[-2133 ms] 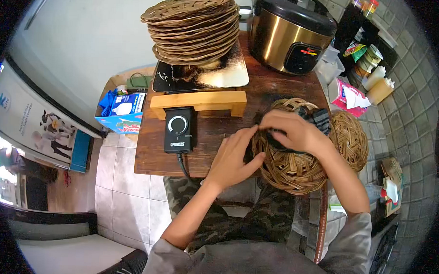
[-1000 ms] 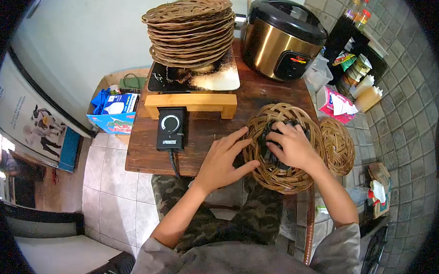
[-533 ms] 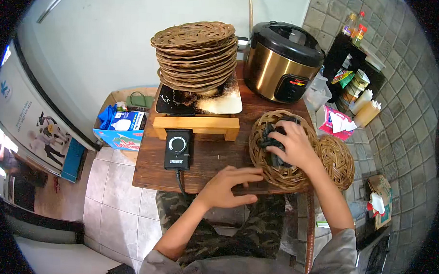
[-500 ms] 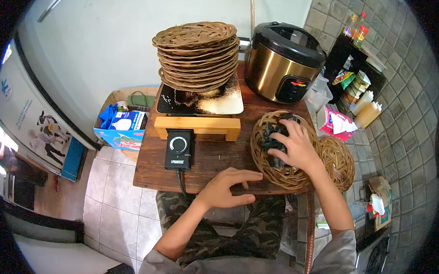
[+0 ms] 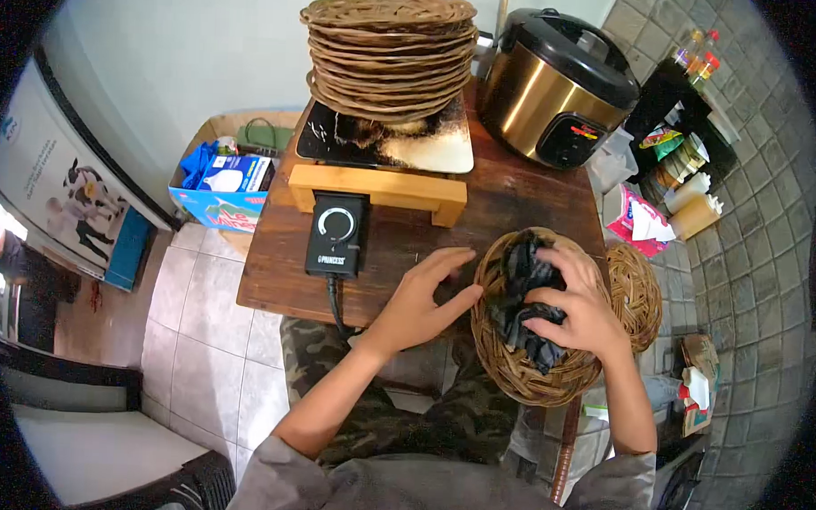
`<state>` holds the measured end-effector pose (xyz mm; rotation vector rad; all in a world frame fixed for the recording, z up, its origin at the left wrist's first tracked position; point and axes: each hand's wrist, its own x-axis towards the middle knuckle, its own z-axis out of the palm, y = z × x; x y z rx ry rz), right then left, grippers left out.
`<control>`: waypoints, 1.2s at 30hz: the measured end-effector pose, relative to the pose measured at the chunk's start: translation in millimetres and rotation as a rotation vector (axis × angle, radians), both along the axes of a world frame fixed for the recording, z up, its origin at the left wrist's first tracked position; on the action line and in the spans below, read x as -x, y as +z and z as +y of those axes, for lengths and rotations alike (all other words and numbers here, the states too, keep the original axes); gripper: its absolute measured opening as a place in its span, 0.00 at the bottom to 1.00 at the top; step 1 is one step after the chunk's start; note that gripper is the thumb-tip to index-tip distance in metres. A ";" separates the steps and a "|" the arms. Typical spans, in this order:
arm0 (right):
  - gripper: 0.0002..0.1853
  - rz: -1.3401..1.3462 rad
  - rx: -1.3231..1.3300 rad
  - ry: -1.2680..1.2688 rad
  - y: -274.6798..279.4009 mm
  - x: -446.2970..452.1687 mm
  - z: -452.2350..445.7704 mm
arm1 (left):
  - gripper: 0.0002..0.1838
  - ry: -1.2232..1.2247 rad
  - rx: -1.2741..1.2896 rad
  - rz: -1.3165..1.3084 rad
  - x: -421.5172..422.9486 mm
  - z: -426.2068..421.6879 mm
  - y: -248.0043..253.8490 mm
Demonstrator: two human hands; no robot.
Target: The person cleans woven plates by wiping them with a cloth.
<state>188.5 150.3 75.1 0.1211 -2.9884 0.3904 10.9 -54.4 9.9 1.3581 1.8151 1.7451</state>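
Observation:
A dark, crumpled cloth (image 5: 525, 300) lies on a round woven plate (image 5: 536, 387) at the table's right front. My right hand (image 5: 575, 301) is on the cloth, its fingers curled round part of it. At the plate's left rim is my left hand (image 5: 424, 296), fingers spread and nothing in it; its fingertips are close to the rim, and whether they touch it I cannot tell. Another woven plate (image 5: 636, 299) is just right of the first. A tall stack of woven plates (image 5: 390, 61) stands on a flat plate-like surface at the back.
Behind the wooden table (image 5: 277, 264) edge sits a box (image 5: 219, 208) on the left. On the table are a black dial controller (image 5: 335, 234), a wooden stand (image 5: 374, 189) and a gold rice cooker (image 5: 548, 94). A tissue pack (image 5: 638, 218) and bottles (image 5: 697, 216) are at right.
The cloth looks more spread over the plate, and my right hand has moved down and right with its grip on it. My left hand has come up to the plate's rim. The camera view has shifted.

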 end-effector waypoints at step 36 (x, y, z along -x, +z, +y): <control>0.08 0.254 -0.056 -0.092 -17.9 70.4 -30.0 | 0.45 -0.127 0.304 0.180 6.5 0.8 -12.8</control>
